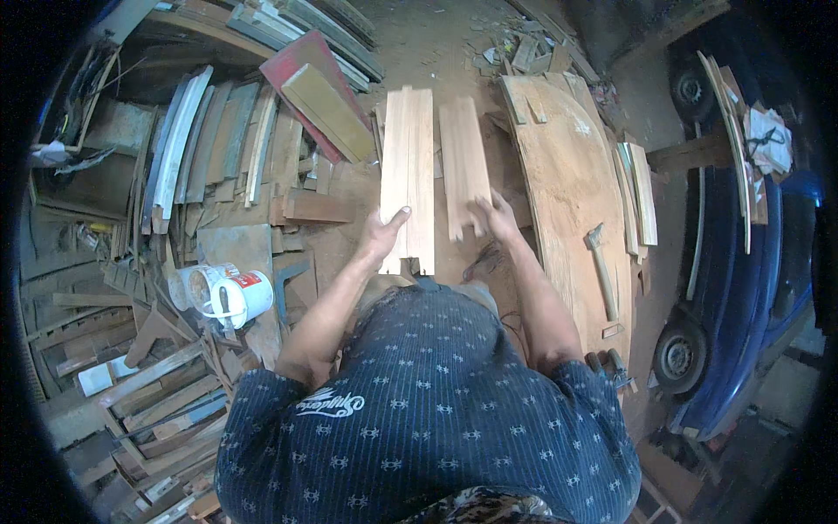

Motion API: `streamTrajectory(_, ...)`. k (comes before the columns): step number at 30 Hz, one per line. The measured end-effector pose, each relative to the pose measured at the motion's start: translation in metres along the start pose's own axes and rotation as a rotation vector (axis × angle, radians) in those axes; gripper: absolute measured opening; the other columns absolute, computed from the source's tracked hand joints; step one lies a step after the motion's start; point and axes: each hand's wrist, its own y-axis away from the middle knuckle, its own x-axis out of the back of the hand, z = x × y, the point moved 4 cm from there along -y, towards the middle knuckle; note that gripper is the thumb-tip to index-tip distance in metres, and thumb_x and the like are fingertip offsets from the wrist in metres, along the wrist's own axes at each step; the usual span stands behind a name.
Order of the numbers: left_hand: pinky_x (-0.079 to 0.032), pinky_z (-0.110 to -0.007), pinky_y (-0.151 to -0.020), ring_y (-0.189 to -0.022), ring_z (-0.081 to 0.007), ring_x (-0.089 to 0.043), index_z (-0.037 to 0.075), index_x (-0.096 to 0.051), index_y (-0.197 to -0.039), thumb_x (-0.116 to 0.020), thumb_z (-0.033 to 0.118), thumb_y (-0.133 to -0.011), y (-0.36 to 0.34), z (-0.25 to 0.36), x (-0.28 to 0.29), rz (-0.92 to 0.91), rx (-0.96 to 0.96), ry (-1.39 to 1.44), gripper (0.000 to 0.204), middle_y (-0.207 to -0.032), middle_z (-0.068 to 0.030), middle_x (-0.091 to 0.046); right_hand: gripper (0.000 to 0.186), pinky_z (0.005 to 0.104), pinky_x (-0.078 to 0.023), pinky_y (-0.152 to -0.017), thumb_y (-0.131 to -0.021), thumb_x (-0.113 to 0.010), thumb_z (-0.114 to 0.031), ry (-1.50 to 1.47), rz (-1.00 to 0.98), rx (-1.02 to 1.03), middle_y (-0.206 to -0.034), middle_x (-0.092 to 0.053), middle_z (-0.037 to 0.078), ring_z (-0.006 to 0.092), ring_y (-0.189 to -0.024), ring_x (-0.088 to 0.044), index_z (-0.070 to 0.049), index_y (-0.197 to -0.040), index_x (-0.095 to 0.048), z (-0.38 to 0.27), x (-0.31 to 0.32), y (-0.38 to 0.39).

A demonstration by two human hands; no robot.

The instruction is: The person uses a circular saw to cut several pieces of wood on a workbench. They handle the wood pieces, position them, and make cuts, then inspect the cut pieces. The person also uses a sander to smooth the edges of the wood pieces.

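Observation:
My left hand grips a long pale wooden board with lengthwise seams and notched ends, its thumb across the board's face. My right hand holds a second, shorter pale board, which looks slightly blurred. The two boards are apart, side by side in front of my body. To the right lies a large wooden panel with a hammer and small offcuts on it.
Stacked planks crowd the left, with red and olive boards beyond. White buckets stand at lower left. A blue car stands at right behind leaning boards. Wood scraps lie at the back.

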Motion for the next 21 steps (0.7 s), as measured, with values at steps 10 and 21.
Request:
streamTrajectory(10, -0.054, -0.036, -0.088, -0.1, -0.0217, -0.069, -0.004, -0.061, -0.119, -0.073, 0.026, -0.098, 0.0, 0.012, 0.015, 0.172, -0.406, -0.135, 0.039, -0.109, -0.0148, -0.073, 0.058, 0.0387, -0.048, -0.105, -0.097, -0.074, -0.023, -0.126, -0.23, 0.104, -0.134, -0.064, 0.019, 0.0227, -0.123, -0.061, 0.005, -0.141, -0.049, -0.131, -0.108, -0.009)
streamTrajectory(21, -0.052, -0.028, -0.073, -0.083, -0.009, -0.061, 0.002, -0.064, -0.105, -0.058, 0.043, -0.106, -0.049, 0.117, 0.007, 0.135, -0.54, 0.189, 0.041, -0.091, -0.0004, -0.066, 0.044, 0.0345, -0.049, -0.1, -0.1, -0.07, -0.026, 0.126, -0.168, 0.302, -0.122, -0.07, 0.01, 0.0169, -0.113, -0.063, -0.001, -0.136, -0.061, -0.138, -0.067, 0.038)
